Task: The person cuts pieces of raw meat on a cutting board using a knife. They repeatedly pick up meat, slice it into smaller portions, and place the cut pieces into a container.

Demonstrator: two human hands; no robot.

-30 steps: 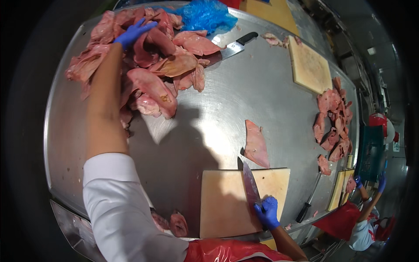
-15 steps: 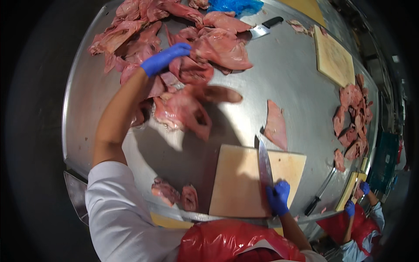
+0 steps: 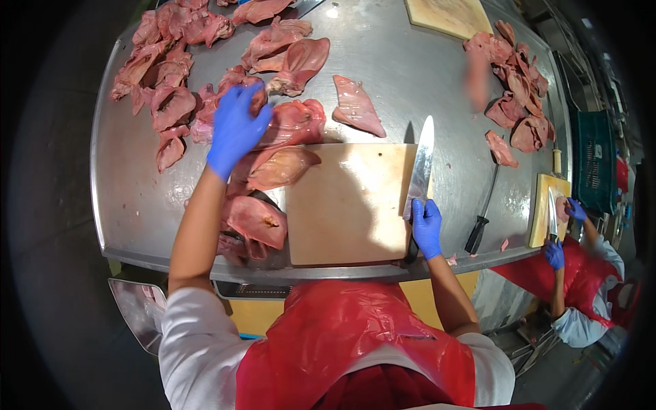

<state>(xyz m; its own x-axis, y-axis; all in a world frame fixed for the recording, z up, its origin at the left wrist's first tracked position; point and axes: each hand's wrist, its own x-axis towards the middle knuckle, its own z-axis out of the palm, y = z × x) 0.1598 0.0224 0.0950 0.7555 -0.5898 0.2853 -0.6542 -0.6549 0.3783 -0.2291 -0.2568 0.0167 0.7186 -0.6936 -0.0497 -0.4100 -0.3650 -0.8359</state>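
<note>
My right hand, in a blue glove, grips a knife by its dark handle at the right edge of a cream cutting board. The blade points away from me. My left hand, also gloved in blue, lies over a pile of raw pig ears left of the board, its fingers apart. Beside it are a reddish pig ear and a paler one overlapping the board's far left corner. Another cupped ear lies at the board's left edge. What lies under my left palm is hidden.
A flat triangular piece lies beyond the board. More ears cover the far left; another heap lies right, near a second board and a sharpening steel. A co-worker's gloved hand is at a small board.
My left hand has drawn back nearer to me, and ears now lie against the board's left side. The view has shifted. My right hand still holds the knife. A blurred piece shows by the right heap.
</note>
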